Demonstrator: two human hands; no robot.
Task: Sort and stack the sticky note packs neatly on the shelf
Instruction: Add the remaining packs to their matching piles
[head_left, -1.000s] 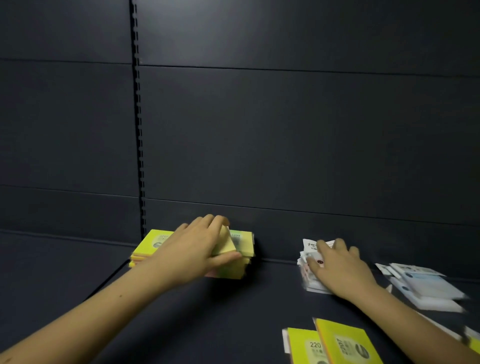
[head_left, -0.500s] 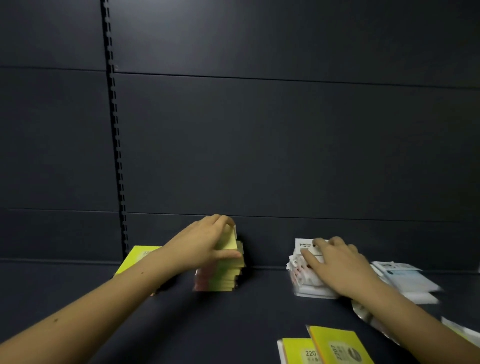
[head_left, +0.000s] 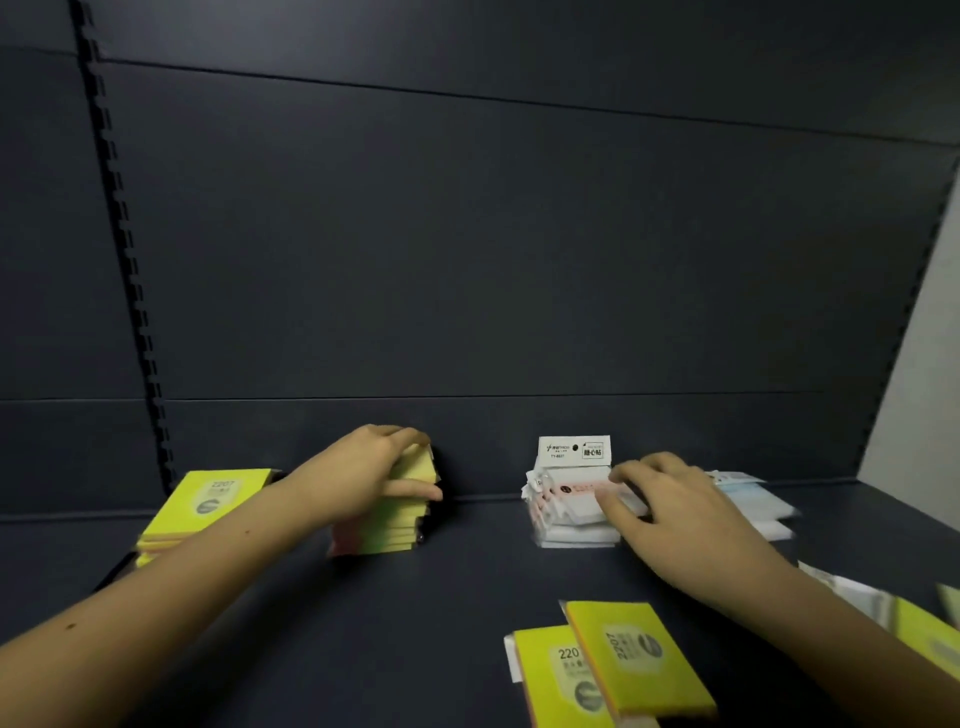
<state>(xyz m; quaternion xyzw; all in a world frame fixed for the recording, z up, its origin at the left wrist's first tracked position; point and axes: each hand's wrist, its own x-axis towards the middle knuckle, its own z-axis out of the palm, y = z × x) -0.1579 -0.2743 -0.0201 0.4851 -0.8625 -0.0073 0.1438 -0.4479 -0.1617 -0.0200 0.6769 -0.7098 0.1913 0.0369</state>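
Shelf: a dark shelf deck (head_left: 322, 649) carried all the items, closed behind by a dark back panel (head_left: 519, 260) with a slotted upright (head_left: 124, 249) toward the left.
Left hand: the left hand (head_left: 363, 470) gripped the top of a yellow sticky note stack (head_left: 395, 530) at the rear edge of the shelf, fingers curled over its far side, thumb lying along its front.
Right hand: the right hand (head_left: 670, 514) rested on a stack of white-wrapped packs (head_left: 566, 514) at the rear edge, right of centre, fingers spread and bent onto the top pack.
Header card: a white printed header card (head_left: 574, 453) stood upright behind that stack, against the back panel.
Other items: a second yellow pack pile (head_left: 202, 509) marked 2207 lay toward the rear left corner, partly hidden by the left forearm. Two yellow packs (head_left: 613, 670) overlapped at the front edge. Pale blue-and-white packs (head_left: 753, 499) lay behind the right hand, blurred. More packs showed at the right edge, too blurred to identify.
Obstruction: the left hand hid the upper face of its stack.
Change: compared with half a second earlier, both hands kept to the same stacks; the header card, previously partly covered by the fingers, showed fully.
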